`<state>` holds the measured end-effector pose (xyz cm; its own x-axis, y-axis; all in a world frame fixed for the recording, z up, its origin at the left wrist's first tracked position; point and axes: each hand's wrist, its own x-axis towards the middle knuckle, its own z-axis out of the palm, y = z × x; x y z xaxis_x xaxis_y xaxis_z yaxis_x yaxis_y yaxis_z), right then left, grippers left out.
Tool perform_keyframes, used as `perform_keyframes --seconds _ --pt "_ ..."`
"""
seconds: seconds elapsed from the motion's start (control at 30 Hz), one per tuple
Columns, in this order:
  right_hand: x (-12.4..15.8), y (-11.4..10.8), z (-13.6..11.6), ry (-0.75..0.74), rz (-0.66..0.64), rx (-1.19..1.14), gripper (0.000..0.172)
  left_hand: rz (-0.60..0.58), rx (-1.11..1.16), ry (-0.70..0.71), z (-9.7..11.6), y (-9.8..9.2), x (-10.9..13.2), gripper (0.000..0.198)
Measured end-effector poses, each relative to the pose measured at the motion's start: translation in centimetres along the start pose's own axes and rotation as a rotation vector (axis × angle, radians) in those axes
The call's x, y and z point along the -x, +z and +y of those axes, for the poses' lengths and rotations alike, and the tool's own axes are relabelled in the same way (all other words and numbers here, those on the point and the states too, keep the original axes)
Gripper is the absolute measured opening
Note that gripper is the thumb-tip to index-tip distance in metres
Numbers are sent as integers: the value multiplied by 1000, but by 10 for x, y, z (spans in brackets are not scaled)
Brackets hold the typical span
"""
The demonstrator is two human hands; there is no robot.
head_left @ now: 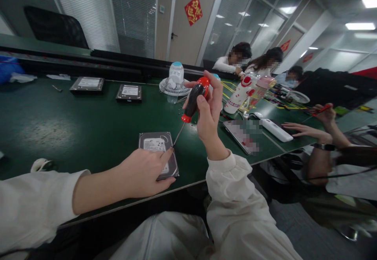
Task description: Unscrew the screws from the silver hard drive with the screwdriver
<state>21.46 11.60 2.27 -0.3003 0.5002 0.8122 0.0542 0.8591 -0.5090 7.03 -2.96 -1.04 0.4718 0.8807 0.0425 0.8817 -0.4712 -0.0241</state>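
A silver hard drive [156, 144] lies flat near the front edge of the green table [88, 130]. My left hand [145, 173] rests on the drive's near side, fingers curled around its edge, one fingertip beside the screwdriver tip. My right hand [209, 110] is closed round the black and red handle of a screwdriver [193, 103]. The screwdriver leans, and its thin shaft runs down-left to the drive's top right corner.
Two more hard drives [87, 83] [129, 92] lie farther back on the left. A small white fan [176, 80], a white bottle [240, 94] and a tablet [243, 135] sit behind and right. A co-worker's hands [306, 131] work at the right; other people sit beyond.
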Motion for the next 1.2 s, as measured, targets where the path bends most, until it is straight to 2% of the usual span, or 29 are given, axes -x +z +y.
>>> perform_keyframes --seconds 0.17,0.37,0.67,0.97,1.2 --pt "1 1 -1 -27 7 51 50 -27 -7 -9 1 -1 0 67" --pt "3 2 -1 -95 -21 -3 55 -52 -10 -4 1 -3 -3 69" --pt "3 3 2 35 27 99 55 -34 2 -2 0 -2 -2 68" --pt "-2 0 3 24 142 82 52 -23 -5 -10 0 1 -1 68" --pt "-4 -3 9 -4 140 51 53 -15 -21 2 1 1 0 66"
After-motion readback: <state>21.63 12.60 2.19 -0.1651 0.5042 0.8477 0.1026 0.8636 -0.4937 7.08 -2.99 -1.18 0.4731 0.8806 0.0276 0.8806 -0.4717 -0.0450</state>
